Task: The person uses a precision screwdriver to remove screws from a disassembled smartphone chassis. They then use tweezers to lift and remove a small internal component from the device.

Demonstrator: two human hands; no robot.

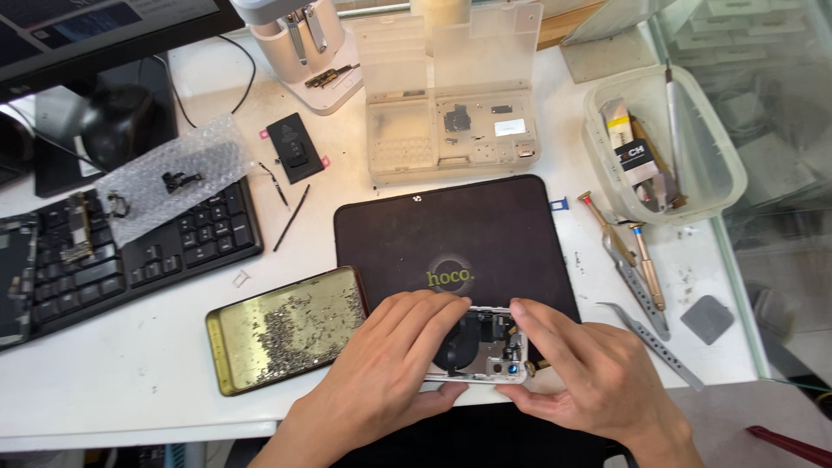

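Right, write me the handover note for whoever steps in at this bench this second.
Left hand: fingers curled over the opened white phone housing, steadying its left part on the black rectangular work mat.
Right hand: fingertips pinching at the housing's right end, near the camera corner; whether it holds a small part cannot be seen.
Nearby: gold metal tray of tiny screws left of the hands; rose-gold screwdrivers and steel tweezers to the right; clear plastic parts box behind the mat.
Done: the housing is open, its insides exposed.
Left: it is not closed up; loose screws remain in the tray.
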